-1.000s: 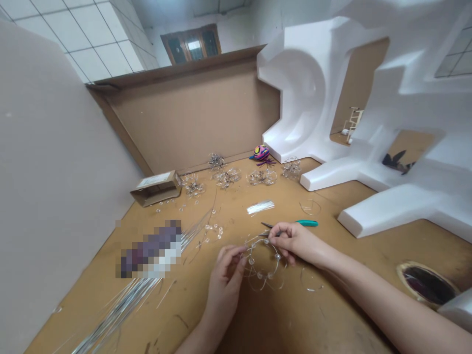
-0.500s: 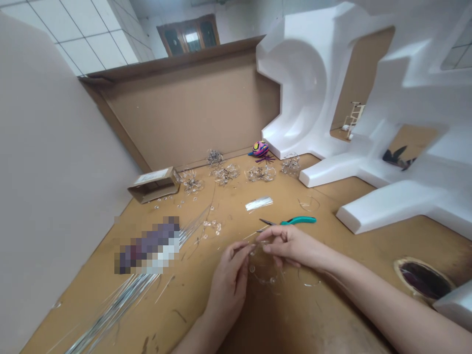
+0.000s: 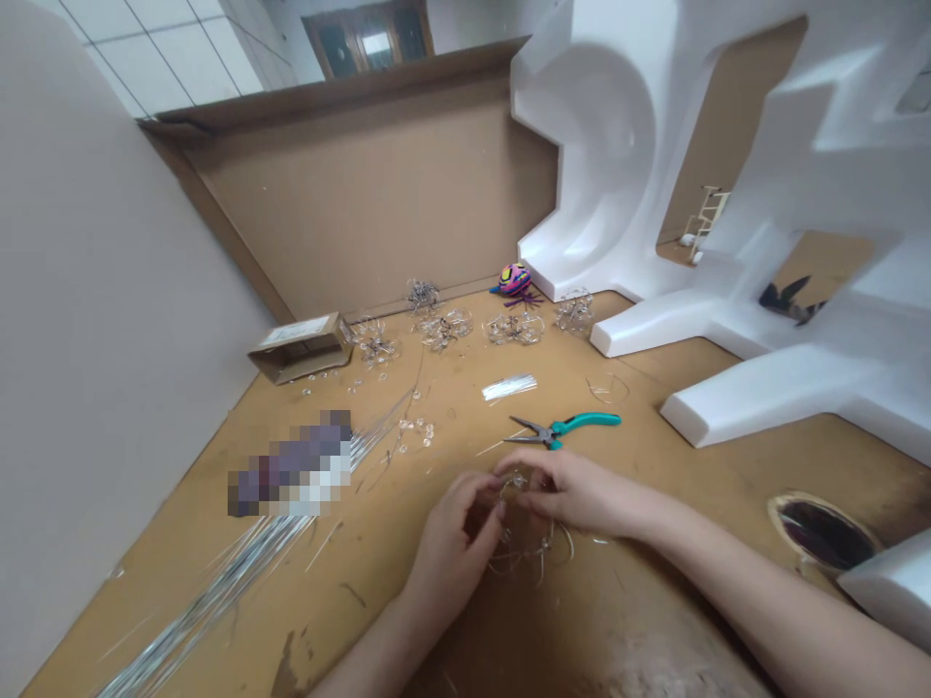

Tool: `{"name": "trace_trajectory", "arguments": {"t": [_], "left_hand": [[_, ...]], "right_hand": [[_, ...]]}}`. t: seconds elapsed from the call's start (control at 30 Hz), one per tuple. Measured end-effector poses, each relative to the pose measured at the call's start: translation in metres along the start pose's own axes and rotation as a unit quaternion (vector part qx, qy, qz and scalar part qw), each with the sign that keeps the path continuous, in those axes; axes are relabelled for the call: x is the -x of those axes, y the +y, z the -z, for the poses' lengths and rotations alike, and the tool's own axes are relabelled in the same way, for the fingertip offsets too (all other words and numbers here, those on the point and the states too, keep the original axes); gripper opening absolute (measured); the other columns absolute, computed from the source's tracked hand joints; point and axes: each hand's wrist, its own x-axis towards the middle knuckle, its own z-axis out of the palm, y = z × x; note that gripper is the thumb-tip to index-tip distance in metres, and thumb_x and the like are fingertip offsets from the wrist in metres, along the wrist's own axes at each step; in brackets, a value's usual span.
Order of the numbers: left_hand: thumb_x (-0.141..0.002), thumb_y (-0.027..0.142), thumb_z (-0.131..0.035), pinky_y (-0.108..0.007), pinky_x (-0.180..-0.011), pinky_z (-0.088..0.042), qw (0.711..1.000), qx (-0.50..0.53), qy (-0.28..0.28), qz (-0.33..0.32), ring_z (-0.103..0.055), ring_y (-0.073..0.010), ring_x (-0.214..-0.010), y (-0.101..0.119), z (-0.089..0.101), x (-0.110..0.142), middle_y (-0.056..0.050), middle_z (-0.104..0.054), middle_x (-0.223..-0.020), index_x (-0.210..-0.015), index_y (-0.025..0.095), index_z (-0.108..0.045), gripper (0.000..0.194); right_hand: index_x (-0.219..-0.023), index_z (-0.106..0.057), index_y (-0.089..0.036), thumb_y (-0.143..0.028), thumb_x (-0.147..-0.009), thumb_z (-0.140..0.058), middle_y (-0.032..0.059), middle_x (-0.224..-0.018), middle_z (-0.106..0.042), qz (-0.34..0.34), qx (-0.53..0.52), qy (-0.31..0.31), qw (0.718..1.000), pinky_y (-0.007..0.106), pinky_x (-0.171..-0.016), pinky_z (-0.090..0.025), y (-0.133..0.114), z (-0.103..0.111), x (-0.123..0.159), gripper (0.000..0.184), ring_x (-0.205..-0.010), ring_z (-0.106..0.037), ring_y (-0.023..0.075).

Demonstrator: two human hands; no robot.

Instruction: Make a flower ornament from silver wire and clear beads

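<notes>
Between my hands is a thin wire strung with clear beads [image 3: 545, 545], its loops hanging below the fingers. My left hand [image 3: 462, 528] pinches the beaded wire from the left. From the other side my right hand [image 3: 563, 490] curls its fingers round the same piece, close to a clear bead at the fingertips. Just beyond the right hand lie teal-handled needle-nose pliers [image 3: 538, 431], jaws apart and pointing left. Several loose clear beads [image 3: 417, 433] are scattered to the left of the pliers. A small bundle of short cut wires [image 3: 509, 387] lies farther back.
Long silver wires [image 3: 210, 606] and a pixelated object [image 3: 291, 465] lie at the left. Along the back stand a small open cardboard box [image 3: 302, 347], several beaded wire pieces [image 3: 514, 328] and a colourful ball-like item [image 3: 514, 279]. White moulded foam [image 3: 756, 388] borders the right, near an oval dark-centred object [image 3: 825, 531].
The fingers have shifted slightly on the beaded wire, and its loops hang in a different shape. More of the pliers shows now. The view has tilted down a little.
</notes>
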Motion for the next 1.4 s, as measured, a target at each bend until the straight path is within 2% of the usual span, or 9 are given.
{"name": "trace_trajectory", "arguments": {"t": [0.13, 0.37, 0.5, 0.6, 0.7, 0.8, 0.97, 1.23, 1.4], "left_hand": [[-0.077, 0.032, -0.054, -0.024, -0.057, -0.043, 0.996, 0.053, -0.011, 0.07, -0.053, -0.0134, -0.063, 0.003, -0.002, -0.001, -0.001, -0.055, -0.072, -0.096, 0.018, -0.052, 0.023], [-0.075, 0.032, -0.056, -0.023, -0.058, -0.043, 0.978, 0.166, -0.056, 0.116, -0.051, -0.0109, -0.063, 0.008, 0.001, -0.005, 0.001, -0.054, -0.069, -0.09, 0.017, -0.051, 0.022], [-0.073, 0.035, -0.059, -0.026, -0.062, -0.047, 0.968, 0.22, -0.041, 0.111, -0.054, -0.0118, -0.067, 0.013, 0.002, -0.006, 0.0, -0.057, -0.076, -0.097, 0.018, -0.05, 0.03], [-0.078, 0.038, -0.053, -0.03, -0.069, -0.049, 0.967, 0.235, -0.037, 0.089, -0.058, -0.0148, -0.076, 0.018, 0.007, -0.003, -0.006, -0.06, -0.098, -0.107, 0.02, -0.048, 0.034], [-0.084, 0.036, -0.043, -0.033, -0.08, -0.048, 0.981, 0.18, -0.066, 0.024, -0.057, -0.0184, -0.092, 0.022, 0.019, 0.0, -0.01, -0.054, -0.115, -0.118, 0.023, -0.044, 0.036], [-0.079, 0.029, -0.054, -0.035, -0.089, -0.043, 0.99, 0.005, -0.123, -0.074, -0.048, -0.0222, -0.108, 0.024, 0.032, 0.0, -0.009, -0.042, -0.128, -0.116, 0.027, -0.048, 0.038], [-0.082, 0.02, -0.046, -0.033, -0.087, -0.043, 0.959, -0.171, -0.135, -0.181, -0.05, -0.0189, -0.104, 0.022, 0.037, -0.004, -0.006, -0.052, -0.114, -0.105, 0.027, -0.056, 0.026], [-0.083, 0.022, -0.044, -0.031, -0.078, -0.045, 0.953, -0.197, -0.144, -0.178, -0.054, -0.0177, -0.092, 0.02, 0.03, -0.003, -0.006, -0.057, -0.104, -0.101, 0.024, -0.056, 0.022], [-0.08, 0.026, -0.05, -0.031, -0.075, -0.045, 0.971, -0.137, -0.141, -0.137, -0.056, -0.0173, -0.085, 0.019, 0.028, -0.003, -0.004, -0.062, -0.093, -0.093, 0.023, -0.058, 0.016]], "right_hand": [[-0.092, -0.06, -0.024, -0.035, -0.075, -0.052, -0.0024, -0.059, -0.06, -0.049, 0.076, 0.053, 0.994, 0.02, -0.05, -0.033, 0.002, -0.006, -0.003, 0.021, -0.056, -0.053, 0.0114], [-0.08, -0.066, -0.03, -0.044, -0.074, -0.052, -0.0019, -0.066, -0.064, -0.086, 0.219, 0.124, 0.964, 0.023, -0.051, -0.028, -0.009, -0.011, -0.002, 0.021, -0.061, -0.055, 0.0136], [-0.077, -0.065, -0.026, -0.05, -0.075, -0.048, 0.0007, -0.065, -0.065, -0.102, 0.267, 0.16, 0.945, 0.024, -0.051, -0.026, -0.015, -0.011, -0.002, 0.029, -0.062, -0.056, 0.016], [-0.074, -0.063, -0.025, -0.046, -0.076, -0.047, 0.0011, -0.065, -0.065, -0.114, 0.279, 0.201, 0.932, 0.024, -0.05, -0.025, -0.015, -0.009, -0.002, 0.027, -0.061, -0.056, 0.0156], [-0.071, -0.062, -0.024, -0.043, -0.076, -0.046, 0.0008, -0.062, -0.063, -0.123, 0.271, 0.232, 0.926, 0.023, -0.05, -0.025, -0.013, -0.004, -0.002, 0.026, -0.057, -0.054, 0.0143], [-0.068, -0.061, -0.024, -0.043, -0.075, -0.045, 0.0004, -0.056, -0.06, -0.135, 0.29, 0.257, 0.912, 0.023, -0.048, -0.024, -0.01, 0.0, -0.003, 0.026, -0.054, -0.052, 0.0143], [-0.07, -0.062, -0.024, -0.045, -0.075, -0.045, 0.0013, -0.054, -0.061, -0.147, 0.35, 0.263, 0.887, 0.025, -0.047, -0.022, -0.007, -0.001, -0.004, 0.027, -0.052, -0.053, 0.0155], [-0.077, -0.062, -0.023, -0.045, -0.076, -0.043, 0.004, -0.057, -0.063, -0.128, 0.412, 0.276, 0.859, 0.027, -0.047, -0.018, -0.009, -0.011, -0.003, 0.029, -0.054, -0.056, 0.0178], [-0.073, -0.061, -0.023, -0.044, -0.078, -0.044, 0.0024, -0.057, -0.063, -0.101, 0.405, 0.245, 0.875, 0.026, -0.047, -0.017, -0.009, -0.017, -0.002, 0.027, -0.054, -0.057, 0.0165]]}}
